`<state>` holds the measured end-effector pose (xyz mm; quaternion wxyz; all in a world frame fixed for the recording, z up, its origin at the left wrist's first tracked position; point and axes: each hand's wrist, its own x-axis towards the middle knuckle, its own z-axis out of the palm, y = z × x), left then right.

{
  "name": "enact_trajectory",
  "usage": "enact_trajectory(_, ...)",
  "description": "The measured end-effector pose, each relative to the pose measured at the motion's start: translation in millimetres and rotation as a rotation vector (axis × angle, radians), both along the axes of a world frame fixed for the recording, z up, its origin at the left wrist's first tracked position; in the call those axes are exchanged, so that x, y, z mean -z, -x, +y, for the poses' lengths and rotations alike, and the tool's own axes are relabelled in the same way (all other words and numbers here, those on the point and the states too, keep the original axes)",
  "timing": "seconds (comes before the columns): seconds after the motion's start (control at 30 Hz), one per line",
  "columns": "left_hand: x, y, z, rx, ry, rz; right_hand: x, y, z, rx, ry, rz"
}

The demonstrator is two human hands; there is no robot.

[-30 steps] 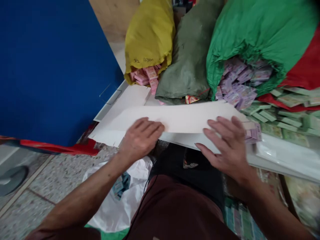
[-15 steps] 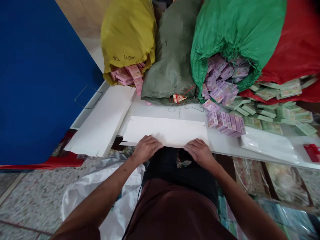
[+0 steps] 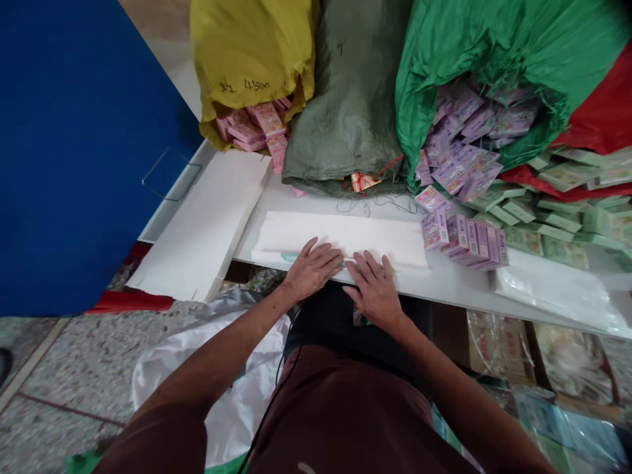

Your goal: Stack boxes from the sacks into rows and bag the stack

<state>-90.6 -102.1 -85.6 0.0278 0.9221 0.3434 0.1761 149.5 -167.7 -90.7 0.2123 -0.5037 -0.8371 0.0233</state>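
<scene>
A long white cardboard piece lies flat on the white table before me. Its near edge looks folded over, and a bit of teal print shows at the lower left. My left hand rests on this near edge with fingers stretched out. Close beside it, my right hand lies on the same edge, its fingers spread and pointing away from me. Neither hand grips anything. To the left sits a stack of white cardboard sheets.
Behind are a yellow sack with pink boxes, a grey-green sack and a green sack spilling purple boxes. Green boxes and clear plastic bags lie right. A blue panel stands left.
My hands have moved from the two ends of the near edge inward, closer together, and now lie flat on it. The near edge has been folded over. The view has shifted slightly.
</scene>
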Motion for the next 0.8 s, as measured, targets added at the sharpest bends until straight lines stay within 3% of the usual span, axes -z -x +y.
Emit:
enact_trajectory(0.13,-4.9,26.0,-18.3,-0.033,0.044,0.134,3.0,-2.5,-8.2,-0.020,0.073,-0.083)
enact_trajectory(0.3,-3.2,83.2,-23.5,-0.169,0.045,0.150,4.3,-48.5,-19.1,0.061,0.073,-0.126)
enact_trajectory(0.4,-0.4,102.5,-21.0,-0.208,0.006,0.106,7.4,-66.9,-27.3,0.088,0.053,-0.115)
enact_trajectory(0.6,-6.3,90.3,-31.7,-0.260,-0.134,-0.030,7.9,-40.2,-20.2,0.152,-0.057,0.027)
enact_trajectory(0.73,-26.4,80.3,-47.3,-0.258,-0.071,-0.087,7.7,-18.7,-16.4,0.080,-0.050,0.072)
enact_trajectory(0.8,-40.5,73.2,-41.6,-0.312,-0.014,-0.096,7.6,-16.8,-20.1,0.037,-0.068,0.099)
